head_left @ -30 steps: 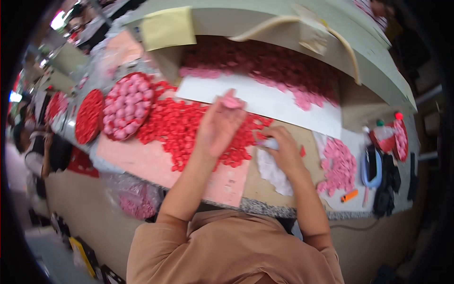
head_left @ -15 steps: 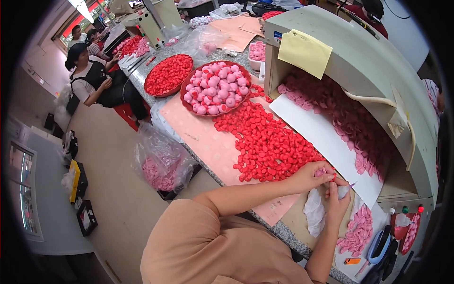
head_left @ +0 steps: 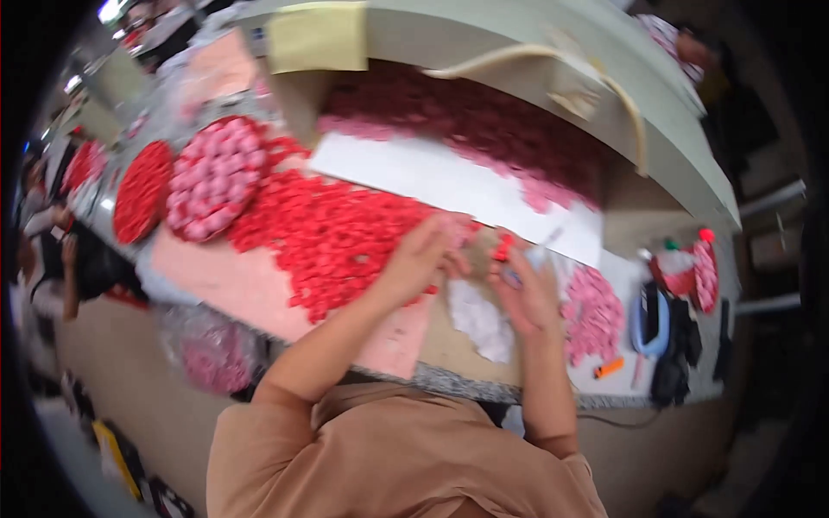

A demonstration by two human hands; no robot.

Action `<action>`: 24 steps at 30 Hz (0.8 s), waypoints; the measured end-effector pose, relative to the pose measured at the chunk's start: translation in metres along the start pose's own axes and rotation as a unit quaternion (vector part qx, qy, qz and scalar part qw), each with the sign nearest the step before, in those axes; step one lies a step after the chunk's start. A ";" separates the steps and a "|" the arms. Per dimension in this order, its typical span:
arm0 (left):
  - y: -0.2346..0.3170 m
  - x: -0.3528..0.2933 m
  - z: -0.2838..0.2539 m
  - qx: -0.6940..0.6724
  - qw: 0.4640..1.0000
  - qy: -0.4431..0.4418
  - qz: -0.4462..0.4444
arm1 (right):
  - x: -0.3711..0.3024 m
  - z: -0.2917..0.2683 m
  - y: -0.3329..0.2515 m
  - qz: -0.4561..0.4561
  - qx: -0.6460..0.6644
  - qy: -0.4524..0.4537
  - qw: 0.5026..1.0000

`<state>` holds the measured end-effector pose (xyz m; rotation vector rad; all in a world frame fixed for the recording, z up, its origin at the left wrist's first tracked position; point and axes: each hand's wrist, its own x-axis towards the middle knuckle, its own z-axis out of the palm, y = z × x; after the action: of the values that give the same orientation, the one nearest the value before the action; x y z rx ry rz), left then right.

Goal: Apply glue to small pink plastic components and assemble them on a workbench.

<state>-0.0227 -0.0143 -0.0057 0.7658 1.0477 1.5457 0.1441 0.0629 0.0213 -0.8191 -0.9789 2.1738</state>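
My left hand [head_left: 423, 252] is closed on a small pink piece [head_left: 456, 229], blurred by motion, beside the right edge of a heap of small rounded red pieces [head_left: 341, 237]. A short gap to the right, my right hand [head_left: 527, 298] has one red piece [head_left: 503, 248] pinched at its fingertips. A pale squeeze bottle with a thin tip [head_left: 537, 256] shows at the same hand, partly hidden by the fingers. Below and between the hands lies a crumpled white cloth or tissue [head_left: 479, 319]. Flat pink pieces [head_left: 591, 315] are piled to the right of my right hand.
A grey hood-like box [head_left: 527, 43] arches over a white board [head_left: 414, 177] and more pink pieces. At left stand a bowl of pink balls [head_left: 216, 177] and a bowl of red pieces [head_left: 141, 192]. An orange lighter [head_left: 609, 368] and a blue-rimmed object [head_left: 648, 319] lie at right.
The view has swung to the right, so the table appears shifted left. My hands have moved apart; a red piece now shows in my right fingertips.
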 end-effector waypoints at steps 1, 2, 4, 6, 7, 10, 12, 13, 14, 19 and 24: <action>0.004 0.000 0.003 0.021 1.000 0.003 -0.014 | 0.003 -0.004 0.001 0.025 0.014 0.000 1.000; 0.007 0.000 0.007 0.045 0.999 0.008 -0.025 | 0.002 -0.007 -0.001 0.051 0.031 -0.004 0.998; 0.010 0.000 0.009 0.083 0.996 -0.009 -0.039 | -0.002 -0.009 -0.006 0.042 0.034 0.009 0.998; 0.010 0.002 0.016 0.098 0.993 -0.011 -0.060 | -0.006 -0.011 -0.009 0.047 0.034 -0.002 0.998; 0.008 0.002 0.017 0.093 0.994 -0.009 -0.053 | -0.008 -0.010 -0.011 0.045 0.035 0.001 0.998; 0.005 0.001 0.021 0.074 0.996 -0.008 -0.052 | -0.010 -0.013 -0.012 0.037 0.031 -0.005 0.999; 0.004 0.000 0.022 0.058 0.997 -0.010 -0.059 | -0.007 -0.015 -0.007 0.028 0.024 -0.012 0.999; 0.004 -0.001 0.022 0.072 0.996 -0.011 -0.055 | -0.006 -0.015 -0.005 0.026 0.026 -0.010 0.999; 0.004 -0.001 0.022 0.086 0.995 -0.012 -0.051 | -0.006 -0.015 -0.003 0.026 0.016 -0.009 0.999; 0.006 -0.001 0.024 0.085 0.994 -0.012 -0.063 | -0.007 -0.012 0.001 0.020 0.000 -0.006 1.000; 0.009 -0.002 0.026 0.082 0.994 -0.016 -0.068 | -0.004 -0.014 0.007 0.004 -0.035 -0.038 0.999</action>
<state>-0.0027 -0.0109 0.0138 0.8121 1.1902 1.3399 0.1549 0.0616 0.0091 -0.7791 -1.0973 2.2012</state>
